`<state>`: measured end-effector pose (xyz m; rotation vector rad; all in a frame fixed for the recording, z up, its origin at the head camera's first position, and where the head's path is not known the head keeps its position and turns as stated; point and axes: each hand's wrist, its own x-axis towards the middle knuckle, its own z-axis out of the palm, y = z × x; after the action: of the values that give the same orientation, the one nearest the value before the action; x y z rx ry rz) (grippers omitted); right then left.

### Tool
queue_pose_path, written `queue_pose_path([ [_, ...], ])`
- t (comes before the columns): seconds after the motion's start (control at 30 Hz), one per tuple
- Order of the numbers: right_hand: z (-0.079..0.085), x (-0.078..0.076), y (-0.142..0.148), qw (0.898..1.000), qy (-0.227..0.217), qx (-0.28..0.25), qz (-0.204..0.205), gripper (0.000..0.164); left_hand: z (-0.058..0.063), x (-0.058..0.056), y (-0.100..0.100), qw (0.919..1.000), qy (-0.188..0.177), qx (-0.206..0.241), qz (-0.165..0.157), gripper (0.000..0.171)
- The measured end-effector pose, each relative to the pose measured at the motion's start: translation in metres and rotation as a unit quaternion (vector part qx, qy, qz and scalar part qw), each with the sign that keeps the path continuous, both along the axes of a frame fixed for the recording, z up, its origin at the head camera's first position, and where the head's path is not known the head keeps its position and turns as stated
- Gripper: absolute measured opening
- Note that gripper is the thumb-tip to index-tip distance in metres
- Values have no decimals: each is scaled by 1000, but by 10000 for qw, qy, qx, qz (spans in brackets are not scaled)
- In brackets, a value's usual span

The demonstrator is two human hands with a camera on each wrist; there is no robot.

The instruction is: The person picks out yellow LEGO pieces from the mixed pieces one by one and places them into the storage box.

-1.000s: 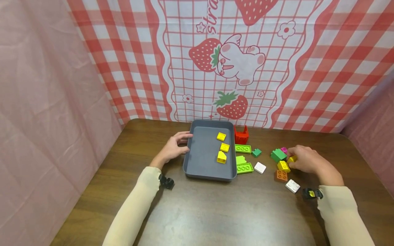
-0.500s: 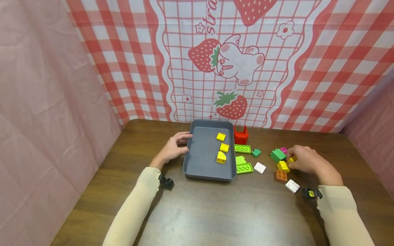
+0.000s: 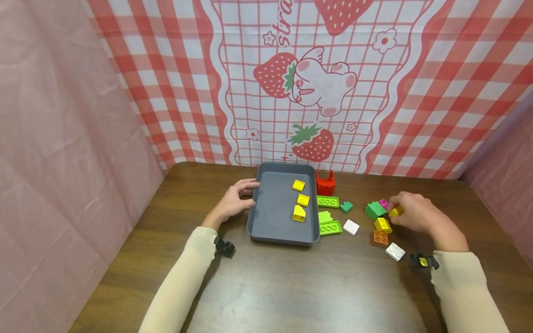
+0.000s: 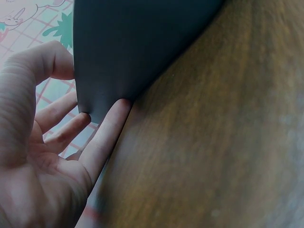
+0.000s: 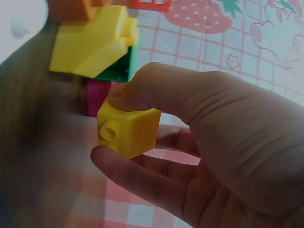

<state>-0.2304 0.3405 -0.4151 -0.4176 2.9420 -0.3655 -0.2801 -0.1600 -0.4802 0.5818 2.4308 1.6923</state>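
Note:
My right hand (image 3: 410, 212) pinches a yellow toy building brick (image 5: 127, 130) between thumb and fingers, at the right-hand group of bricks. Close beside it sit a green brick (image 3: 376, 210), a magenta brick (image 5: 97, 95) and another yellow brick with a sloped side (image 5: 85, 42). On the left, my left hand (image 3: 234, 200) touches the outer left wall of a dark grey tray (image 4: 123, 42) with its fingertips. Inside the tray, toward its right side, lie two flat yellow bricks (image 3: 298, 185) and a sloped yellow brick (image 3: 299, 213).
Right of the tray are a red fence-like piece (image 3: 326, 184), lime green plates (image 3: 329, 201), a small dark green brick (image 3: 346, 206) and a white tile (image 3: 351, 227). An orange-brown brick (image 3: 380, 238) and a white studded brick (image 3: 395, 251) lie nearer the front. A checked cloth hangs behind.
My right hand has shifted very slightly, and more of the yellow brick in its grip shows beside the green brick. The left hand and tray stay in place.

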Motion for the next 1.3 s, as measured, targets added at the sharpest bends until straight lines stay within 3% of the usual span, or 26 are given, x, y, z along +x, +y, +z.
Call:
queue_pose_path([
  [0.4, 12, 4, -5, 9993, 368, 47, -11, 22, -2, -2, 0, 10000, -1, 86, -14, 57],
  [0.67, 13, 4, -7, 9915, 1299, -120, 6, 19, -3, -3, 0, 9999, -24, 129, -2, 57],
  [0.93, 14, 3, -13, 9782, 2002, -407, -381, 23, -1, -1, 1, 10000, -35, 70, 10, 58],
  [1.3, 9, 2, -12, 9846, 1689, -384, -257, 22, -3, -3, 0, 9999, -104, 73, 44, 58],
])
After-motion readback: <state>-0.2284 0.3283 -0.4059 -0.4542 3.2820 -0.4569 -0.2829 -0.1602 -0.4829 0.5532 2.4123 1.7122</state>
